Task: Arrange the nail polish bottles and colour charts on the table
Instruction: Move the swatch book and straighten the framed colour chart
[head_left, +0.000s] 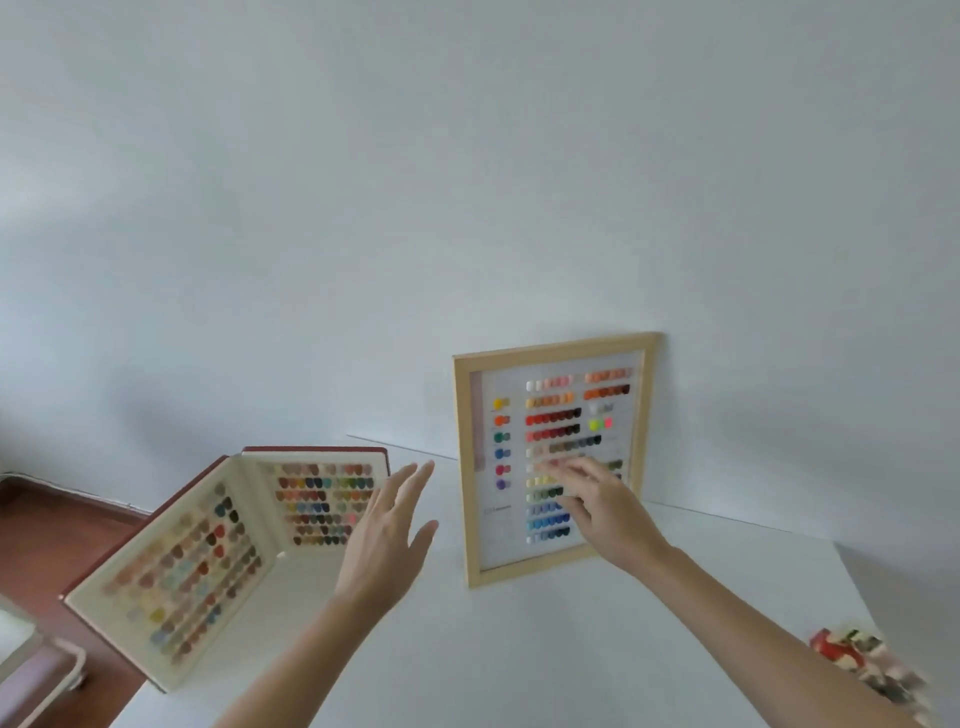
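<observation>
Positioning the framed colour chart (553, 457) against the wall, both hands are hovering open and empty: right hand (602, 506) before it, left hand (387, 535) beside; steadying its frame probably comes next.

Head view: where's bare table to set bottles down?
The widest bare patch of the white table is the near middle, between the two forearms, below the framed colour chart. Another is right of the frame, toward the back edge. The left is crowded by the open swatch book; the near-right corner holds a blurred pile. Left hand and right hand are open, holding nothing.
</observation>
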